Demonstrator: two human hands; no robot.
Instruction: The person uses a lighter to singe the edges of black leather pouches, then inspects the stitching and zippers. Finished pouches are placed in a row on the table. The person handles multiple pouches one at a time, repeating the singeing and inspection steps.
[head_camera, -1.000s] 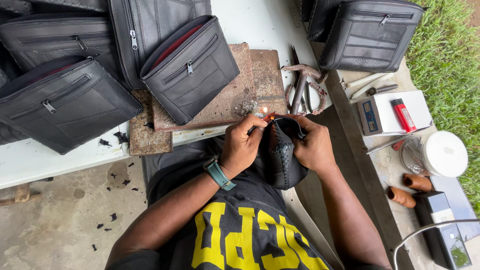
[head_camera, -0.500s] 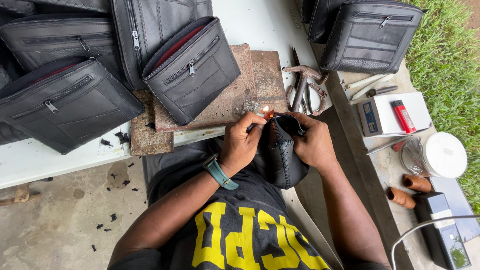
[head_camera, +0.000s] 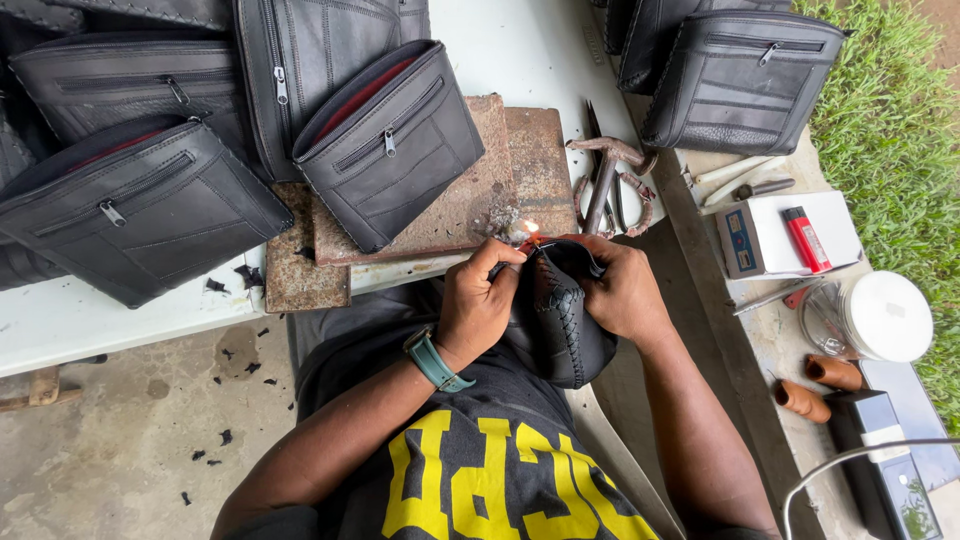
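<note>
Both grips close on one small black stitched leather pouch (head_camera: 562, 325): left hand (head_camera: 480, 300) pinching its top edge beside a small flame (head_camera: 528, 230), right hand (head_camera: 622, 295) wrapping its 3 o'clock side. Pouch sits above the lap, at 6 o'clock of the white tabletop (head_camera: 100, 310).

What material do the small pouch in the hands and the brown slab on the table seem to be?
Pouch: apparently black leather, possibly imitation; soft sheen, laced stitching along the seam. Slab: looks like rusted metal, though stone is possible; flat, brown, mottled, with worn edges.
</note>
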